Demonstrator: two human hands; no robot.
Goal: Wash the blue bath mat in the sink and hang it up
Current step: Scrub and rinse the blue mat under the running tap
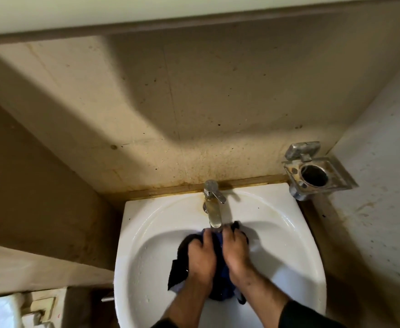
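The blue bath mat (179, 268) lies bunched and wet in the bowl of the white sink (296, 245), dark blue and almost black in the shade. My left hand (202, 255) grips the mat's left part with curled fingers. Beside it, my right hand (235, 250) grips the right part, and the two hands almost touch. Both hands sit just below the spout of the metal tap (213, 204). Most of the mat is hidden under my hands and forearms.
A stained beige wall (194, 114) rises behind the sink. A metal holder (315, 174) with a round hole is fixed to the right wall above the sink's corner. A white fixture (2, 308) stands at the lower left.
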